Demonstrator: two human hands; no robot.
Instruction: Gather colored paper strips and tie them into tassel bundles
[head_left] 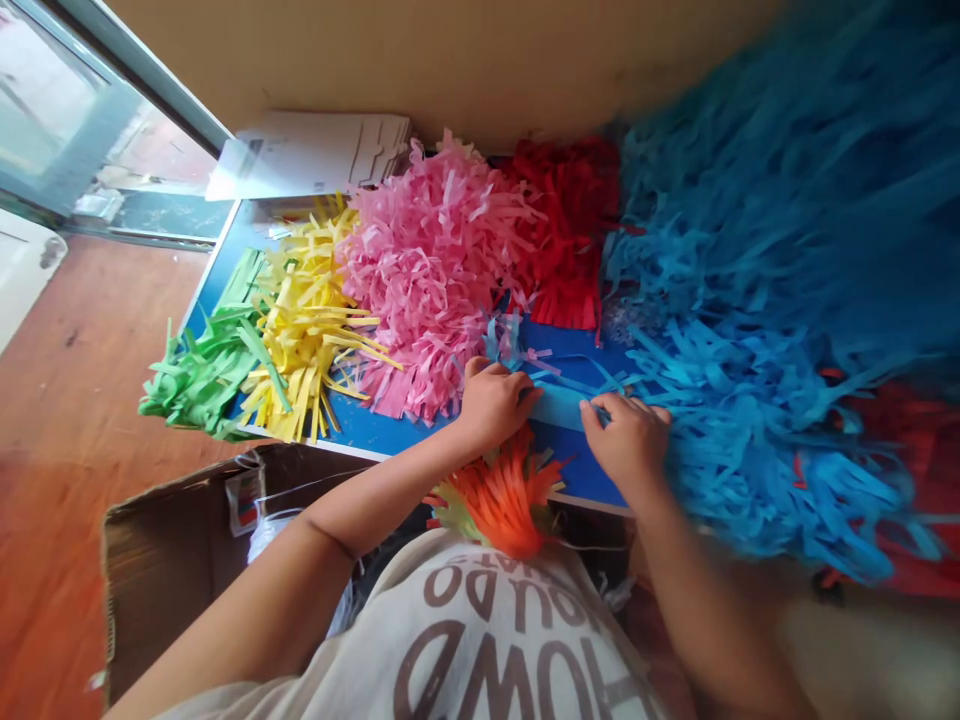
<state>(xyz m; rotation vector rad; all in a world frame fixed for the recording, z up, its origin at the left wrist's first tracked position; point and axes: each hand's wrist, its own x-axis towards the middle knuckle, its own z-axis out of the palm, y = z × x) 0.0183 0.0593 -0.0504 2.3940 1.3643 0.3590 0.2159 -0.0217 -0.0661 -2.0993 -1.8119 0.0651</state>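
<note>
My left hand (491, 400) and my right hand (628, 440) are both closed on a light blue fringed paper strip (559, 403) that lies flat between them on the blue table (375, 432). The left fingers pinch its left end, the right fingers pinch its right end. Just behind my left hand lies a pink fringed paper heap (427, 270). A big blue fringed paper heap (757, 300) starts right beside my right hand. An orange and pale green fringe bundle (499, 495) hangs at the table's front edge under my wrists.
Along the table lie a green fringe pile (206, 365), a yellow fringe pile (304, 325) and a red fringe pile (570, 225). White sheets (315, 155) lean at the back by a window. An open cardboard box (176, 555) stands on the reddish floor at my left.
</note>
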